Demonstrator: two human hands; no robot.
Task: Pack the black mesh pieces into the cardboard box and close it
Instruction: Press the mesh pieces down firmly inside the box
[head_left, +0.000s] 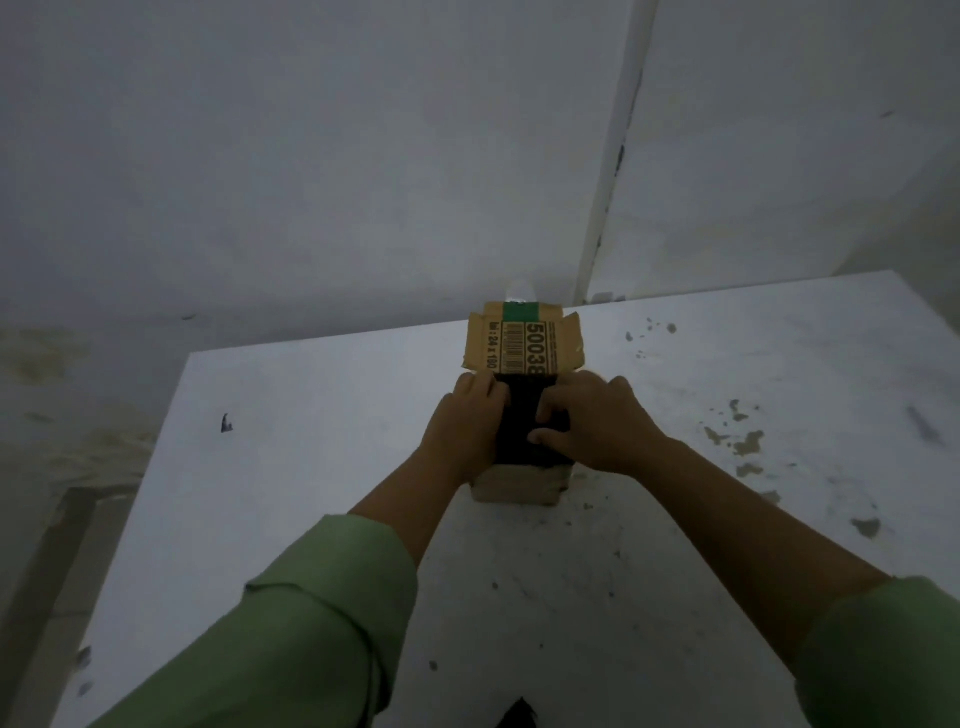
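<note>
Where the white desk (311, 467) meets the wall, near its far edge, stands the cardboard box (519, 486), long axis running from the near edge toward the far one. Lid flap (524, 340) open, tilted up and back; brown, green band, barcode, printed "50038". Black mesh pieces (522, 421) fill the open top, dark, texture unreadable. Left hand (462, 423) presses on the mesh's left side, fingers curled over it. Right hand (592, 423) presses from the right, fingertips on the mesh. Green sleeves (291, 623) on both arms.
</note>
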